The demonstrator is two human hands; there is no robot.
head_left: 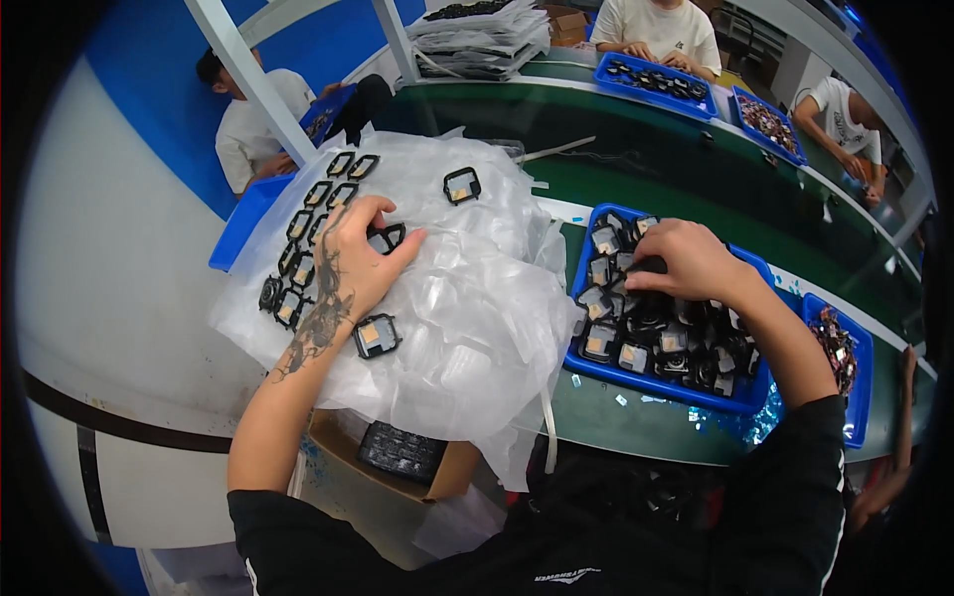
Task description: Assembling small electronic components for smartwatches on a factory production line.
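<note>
My left hand [360,253] is over the white plastic sheeting [457,328], its thumb and fingers closed around a small black square frame [388,238]. Beside it, similar black frames with grey and tan inner faces stand in rows on the sheeting. Two more lie apart: one frame [461,186] farther off, another frame [376,336] near my left wrist. To the right, my right hand [686,260] reaches into a blue tray [636,381] heaped with such frames. Its fingers pinch a dark part [648,268], mostly hidden by the hand.
A second blue tray [861,397] with shiny scraps stands at the right. Blue film bits [765,417] lie on the green bench [596,417]. Below the sheeting is an open cardboard box [452,475]. Other people work across the bench and at the far left. Stacked sheets [477,45] stand behind.
</note>
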